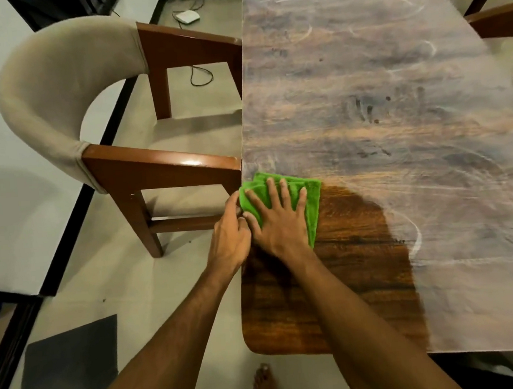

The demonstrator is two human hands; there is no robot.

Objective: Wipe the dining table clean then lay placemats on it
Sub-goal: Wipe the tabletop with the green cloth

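- The green cloth [309,202] is lying folded on the surface [364,93], right at its left edge and close to the near corner; most of it is sitting directly under the right hand [277,223], with its far and right borders showing past the fingers [284,192]
- The right hand is pressing flat on the cloth, fingers straight and spread, palm down; it is not gripping anything
- The left hand [229,236] is hovering at the edge of the surface just beside the right; its thumb is touching the cloth's left border and its fingers are curling inward; I cannot tell whether it is actually gripping the cloth
- The wood near the corner is looking dark and glossy; the rest is showing a pale, streaky haze
- A cushioned chair [56,87] is standing against the left edge, just beyond the cloth
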